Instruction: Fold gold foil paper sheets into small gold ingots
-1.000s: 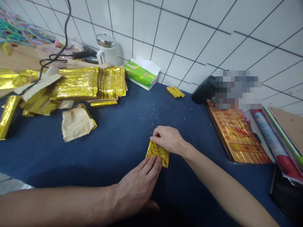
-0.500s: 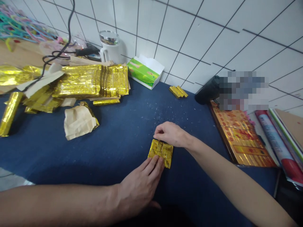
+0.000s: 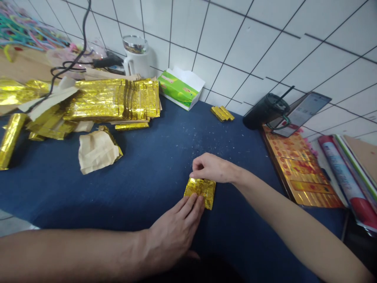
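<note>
A folded piece of gold foil paper (image 3: 207,193) lies on the dark blue table in front of me. My left hand (image 3: 176,224) rests on its near edge with the fingers stretched out flat, pressing it down. At the far edge, my right hand (image 3: 210,167) is closed in a pinch, thumb and forefinger on the upper left corner of the foil. The right fingertips partly cover that edge. Beyond the hands, near the wall, lies a small bundle of folded gold strips (image 3: 222,113).
Gold foil sheets (image 3: 100,100) are heaped at the left, beside a crumpled paper piece (image 3: 98,152). A white mug (image 3: 137,59) and a green tissue pack (image 3: 179,88) stand by the tiled wall. At right are a black tumbler (image 3: 262,112), a propped phone (image 3: 309,112) and an orange-gold stack (image 3: 306,169).
My right hand has come slightly down and left onto the far edge of the foil paper, which is now bent up there. The left hand has stayed in place.
</note>
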A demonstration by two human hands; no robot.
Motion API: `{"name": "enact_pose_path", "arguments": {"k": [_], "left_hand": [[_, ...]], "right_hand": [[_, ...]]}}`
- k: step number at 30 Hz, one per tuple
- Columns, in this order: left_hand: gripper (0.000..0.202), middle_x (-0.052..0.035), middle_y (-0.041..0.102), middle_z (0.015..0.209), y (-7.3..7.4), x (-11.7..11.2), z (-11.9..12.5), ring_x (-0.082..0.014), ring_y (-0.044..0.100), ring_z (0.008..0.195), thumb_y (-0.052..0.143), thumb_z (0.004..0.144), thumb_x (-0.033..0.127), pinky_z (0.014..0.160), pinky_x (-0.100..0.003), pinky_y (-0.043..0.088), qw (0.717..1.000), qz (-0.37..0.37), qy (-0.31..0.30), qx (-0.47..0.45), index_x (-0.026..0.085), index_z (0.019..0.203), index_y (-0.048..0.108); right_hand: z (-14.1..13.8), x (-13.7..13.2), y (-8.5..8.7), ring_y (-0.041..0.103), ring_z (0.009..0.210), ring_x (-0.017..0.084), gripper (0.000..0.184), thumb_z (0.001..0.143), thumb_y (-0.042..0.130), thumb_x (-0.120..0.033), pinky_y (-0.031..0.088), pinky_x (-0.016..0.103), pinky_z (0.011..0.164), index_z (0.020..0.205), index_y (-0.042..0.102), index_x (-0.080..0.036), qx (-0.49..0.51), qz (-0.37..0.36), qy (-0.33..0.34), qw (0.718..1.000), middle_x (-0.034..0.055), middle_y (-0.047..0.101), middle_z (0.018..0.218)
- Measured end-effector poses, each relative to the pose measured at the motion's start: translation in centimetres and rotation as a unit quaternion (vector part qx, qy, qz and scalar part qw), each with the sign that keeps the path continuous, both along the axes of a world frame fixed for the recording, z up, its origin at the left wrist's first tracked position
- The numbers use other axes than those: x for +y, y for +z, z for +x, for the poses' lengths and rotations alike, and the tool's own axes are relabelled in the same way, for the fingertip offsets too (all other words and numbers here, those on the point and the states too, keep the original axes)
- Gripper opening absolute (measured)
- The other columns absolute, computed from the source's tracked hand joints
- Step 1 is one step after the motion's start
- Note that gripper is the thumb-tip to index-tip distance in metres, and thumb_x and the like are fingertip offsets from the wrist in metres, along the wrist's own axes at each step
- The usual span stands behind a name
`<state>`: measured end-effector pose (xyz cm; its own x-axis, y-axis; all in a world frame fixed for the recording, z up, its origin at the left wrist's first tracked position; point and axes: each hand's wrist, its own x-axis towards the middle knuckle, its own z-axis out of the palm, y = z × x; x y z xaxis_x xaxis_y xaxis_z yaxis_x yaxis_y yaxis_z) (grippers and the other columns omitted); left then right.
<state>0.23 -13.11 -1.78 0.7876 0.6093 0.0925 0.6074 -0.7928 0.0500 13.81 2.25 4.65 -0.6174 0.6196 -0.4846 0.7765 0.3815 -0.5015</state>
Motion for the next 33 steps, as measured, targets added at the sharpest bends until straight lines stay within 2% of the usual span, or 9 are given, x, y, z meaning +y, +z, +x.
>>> {"name": "enact_pose_path", "arguments": {"k": [6,13,18,21,24,28,30,31,33], "left_hand": [[0.091,-0.0253,0.028,0.141,0.0,0.0,0.0,-0.0357,0.023,0.131,0.039,0.077,0.066,0.107,-0.041,0.019,1.000,0.000,-0.002,0.003,-0.006,0.132,0.032],[0.090,-0.0252,0.028,0.141,0.1,0.1,-0.1,-0.0351,0.024,0.131,0.039,0.078,0.066,0.107,-0.041,0.020,1.000,0.000,-0.005,0.007,-0.006,0.132,0.032],[0.088,-0.0253,0.030,0.140,0.2,0.1,0.0,-0.0348,0.024,0.131,0.038,0.079,0.065,0.107,-0.041,0.020,1.000,0.000,-0.007,0.010,-0.005,0.131,0.034],[0.090,-0.0248,0.031,0.140,0.1,0.1,0.1,-0.0341,0.025,0.131,0.038,0.077,0.067,0.107,-0.041,0.020,1.000,-0.002,0.000,0.006,-0.004,0.132,0.034],[0.091,-0.0247,0.032,0.139,0.1,0.0,0.1,-0.0336,0.027,0.130,0.038,0.077,0.068,0.107,-0.040,0.021,1.000,-0.007,0.005,-0.003,-0.005,0.132,0.034],[0.091,-0.0246,0.031,0.139,0.1,0.0,0.0,-0.0335,0.028,0.130,0.039,0.076,0.068,0.107,-0.039,0.022,1.000,-0.006,0.007,-0.012,-0.004,0.131,0.034],[0.091,-0.0249,0.033,0.138,0.2,0.1,0.1,-0.0341,0.028,0.130,0.041,0.076,0.068,0.107,-0.040,0.020,1.000,-0.004,0.006,-0.012,-0.005,0.131,0.035],[0.091,-0.0252,0.035,0.137,0.3,0.1,0.1,-0.0347,0.028,0.129,0.041,0.076,0.067,0.108,-0.041,0.019,1.000,-0.003,0.005,-0.013,-0.005,0.130,0.036],[0.089,-0.0261,0.039,0.134,0.5,0.2,0.2,-0.0361,0.027,0.130,0.041,0.076,0.067,0.109,-0.044,0.016,1.000,-0.001,0.003,-0.018,-0.006,0.127,0.039]], "right_hand": [[-0.8,-0.1,0.2,0.049,0.051,0.010,0.027,0.069,0.058,-0.043,0.031,0.022,0.047,0.057,0.064,-0.019,-0.059,0.016,-0.023,0.998,-0.0027,0.055,0.052],[-1.9,-0.3,-0.4,0.054,0.055,0.011,0.013,0.067,0.059,-0.029,0.032,0.022,0.048,0.060,0.067,-0.020,-0.080,0.049,-0.050,0.994,-0.0010,0.061,0.056],[-1.3,-1.1,-1.2,0.056,0.062,0.011,0.013,0.073,0.056,-0.026,0.035,0.022,0.053,0.066,0.065,-0.020,-0.049,0.068,-0.050,0.995,-0.0009,0.064,0.066],[-0.5,-1.4,-2.1,0.055,0.067,0.011,0.015,0.079,0.052,-0.025,0.036,0.023,0.059,0.070,0.062,-0.019,0.004,0.144,-0.008,0.990,-0.0004,0.064,0.076],[0.6,-1.4,-2.7,0.056,0.070,0.013,0.014,0.083,0.052,-0.026,0.039,0.024,0.062,0.075,0.061,-0.018,0.057,0.239,0.019,0.969,0.0009,0.062,0.078],[2.1,-2.6,-2.2,0.059,0.085,0.015,0.023,0.090,0.042,-0.027,0.044,0.029,0.078,0.087,0.063,-0.019,0.145,0.300,-0.008,0.943,0.0035,0.067,0.088],[2.6,-4.1,-1.8,0.058,0.099,0.016,0.029,0.092,0.036,-0.027,0.040,0.034,0.091,0.099,0.063,-0.017,0.165,0.297,0.042,0.940,0.0058,0.068,0.101],[2.8,-5.0,-1.8,0.055,0.108,0.017,0.032,0.092,0.035,-0.028,0.034,0.037,0.099,0.106,0.060,-0.015,0.161,0.294,0.077,0.939,0.0069,0.065,0.110],[3.2,-6.4,-2.0,0.040,0.124,0.020,0.042,0.093,0.032,-0.034,0.021,0.044,0.107,0.121,0.051,-0.010,0.132,0.270,0.141,0.943,0.0106,0.053,0.128]]}}
